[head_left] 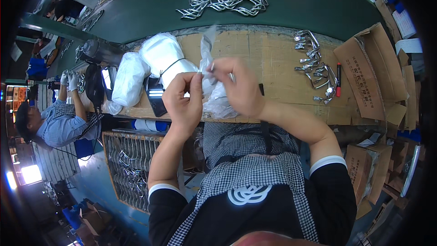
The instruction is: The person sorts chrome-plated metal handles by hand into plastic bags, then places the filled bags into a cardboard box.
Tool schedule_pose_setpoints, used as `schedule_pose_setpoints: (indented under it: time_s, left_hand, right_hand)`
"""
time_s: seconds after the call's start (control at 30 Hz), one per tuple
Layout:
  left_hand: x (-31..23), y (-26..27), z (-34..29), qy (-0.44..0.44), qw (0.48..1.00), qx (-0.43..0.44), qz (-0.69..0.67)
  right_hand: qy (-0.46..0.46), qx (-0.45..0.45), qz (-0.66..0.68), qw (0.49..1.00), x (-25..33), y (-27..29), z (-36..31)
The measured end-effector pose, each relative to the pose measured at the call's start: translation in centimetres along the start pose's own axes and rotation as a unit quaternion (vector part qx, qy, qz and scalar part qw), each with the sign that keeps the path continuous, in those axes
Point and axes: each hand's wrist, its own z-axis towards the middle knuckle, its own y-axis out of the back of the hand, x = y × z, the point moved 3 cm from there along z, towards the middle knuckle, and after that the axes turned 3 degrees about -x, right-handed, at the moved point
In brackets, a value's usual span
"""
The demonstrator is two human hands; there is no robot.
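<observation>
A clear plastic bag [220,104] is bunched up between my hands over the cardboard-covered bench, with a twisted end of it standing up above my fingers. My left hand [183,99] is closed in a pinch, thumb against forefinger, on the bag's gathered part. From the other side my right hand [241,86], slightly blurred, pinches the same plastic with bent fingers. Whatever lies inside the bag cannot be made out. Just beyond my left hand is a stack of white plastic bags [161,57] tied with a dark band, and a dark phone [155,102] partly beneath it.
Shiny metal faucet-like parts [314,59] and a red marker [338,79] lie on the cardboard [282,95] at right, near an open carton [371,70]. More metal parts [223,4] rest on the green surface beyond. A co-worker [63,120] in gloves works at far left.
</observation>
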Motion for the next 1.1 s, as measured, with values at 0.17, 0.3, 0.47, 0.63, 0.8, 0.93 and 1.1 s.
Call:
schedule_pose_setpoints:
  time_s: [0.17,0.3,0.47,0.63,0.8,0.93,1.1]
  left_hand:
    - [-2.5,-0.8,-1.3,-0.213,0.976,-0.015,0.029]
    - [1.3,-0.4,-1.9,-0.016,0.972,0.120,0.204]
    - [2.5,-0.9,-3.7,0.005,0.966,0.138,0.219]
    - [4.8,-4.9,-6.8,-0.036,0.905,0.275,0.321]
    - [8.9,-5.1,-10.2,-0.164,0.918,0.227,0.281]
    - [9.2,-7.0,-10.7,-0.280,0.894,0.221,0.270]
    - [5.4,-8.4,-8.8,-0.363,0.880,0.203,0.231]
  right_hand:
    - [0.500,0.104,-0.409,0.757,1.1,0.0,-3.0]
    - [0.356,0.216,-0.456,0.786,-1.8,0.6,-3.7]
    - [0.010,0.151,-0.301,0.942,-3.6,3.3,1.2]
    - [-0.149,0.276,-0.502,0.806,-8.7,3.9,5.2]
    - [-0.292,0.365,-0.391,0.793,-10.6,4.7,3.8]
    - [-0.193,0.301,-0.175,0.917,-14.9,7.1,0.7]
    - [-0.143,0.188,-0.258,0.937,-8.3,10.8,1.1]
